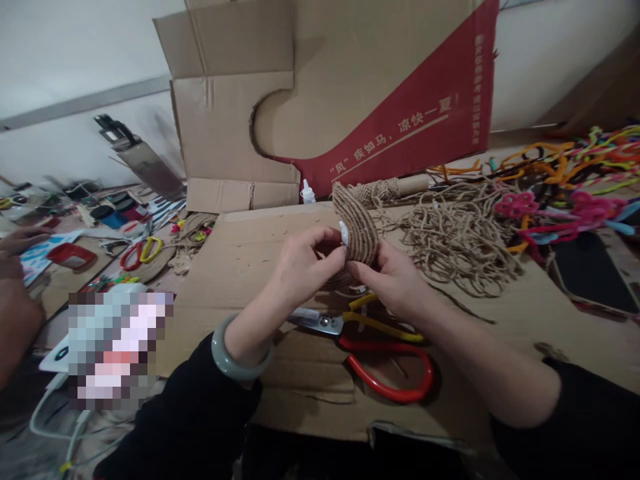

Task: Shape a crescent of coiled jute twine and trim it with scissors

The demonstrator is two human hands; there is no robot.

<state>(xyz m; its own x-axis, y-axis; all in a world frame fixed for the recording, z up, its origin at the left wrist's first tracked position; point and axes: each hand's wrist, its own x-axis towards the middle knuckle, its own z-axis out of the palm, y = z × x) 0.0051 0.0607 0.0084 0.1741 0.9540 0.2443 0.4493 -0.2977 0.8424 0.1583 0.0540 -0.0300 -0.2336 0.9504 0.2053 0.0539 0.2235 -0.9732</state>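
Observation:
Both hands hold a curved, twine-wrapped piece [356, 227] above a flat cardboard sheet [240, 267]. My left hand [305, 263] pinches its left side, thumb by a small white patch on the piece. My right hand [393, 280] grips the lower right of the piece from below. A pale green bangle [235, 357] circles my left wrist. Loose jute twine [455, 240] trails from the piece to a tangled heap on the right. Red-and-yellow scissors [380, 347] lie on the cardboard just beneath my hands.
A cut cardboard box with a red printed panel [350, 100] stands behind. A small white glue bottle [307, 193] sits at its foot. Coloured pipe cleaners [565, 187] pile at the right. Another person's hand [17, 280] is at the left edge, near scissors [140, 253] and clutter.

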